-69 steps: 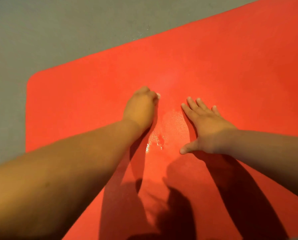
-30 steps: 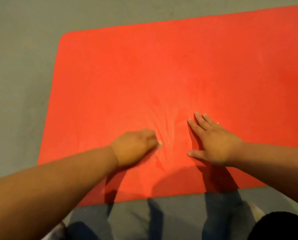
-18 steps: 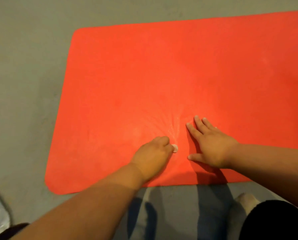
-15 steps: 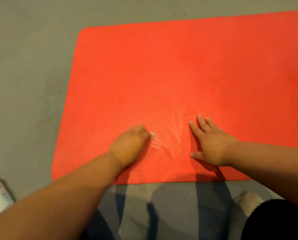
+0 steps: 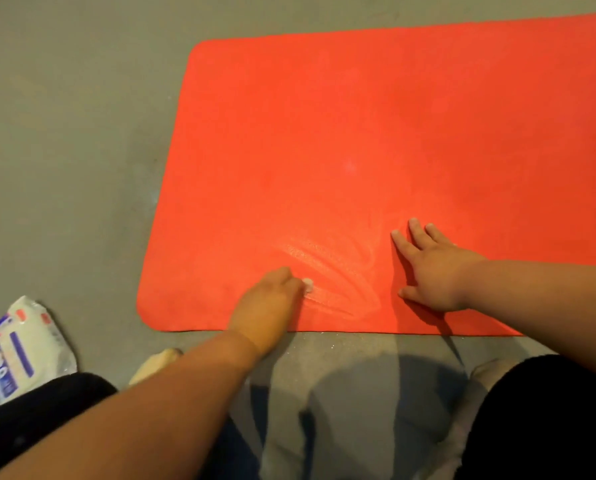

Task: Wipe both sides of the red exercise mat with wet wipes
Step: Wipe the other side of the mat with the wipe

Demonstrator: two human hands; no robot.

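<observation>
Red exercise mat [image 5: 358, 133]: lies flat on the floor [image 5: 64, 133], wet streaks [image 5: 338, 271] near its front edge. Left hand [image 5: 268, 306]: curls around a wet wipe [image 5: 308, 285], pressed to the mat. Right hand [image 5: 431, 271]: rests flat beside the streaks, fingers spread. Wipes pack [image 5: 19, 348]: sits on the floor, far left.

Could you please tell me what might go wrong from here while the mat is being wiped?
The wet wipe is a small wad in the left hand, so strokes may miss patches; only the streaks near the front edge of the red mat look wet. The right hand, pressed flat beside those streaks, could slip on the damp surface.
</observation>
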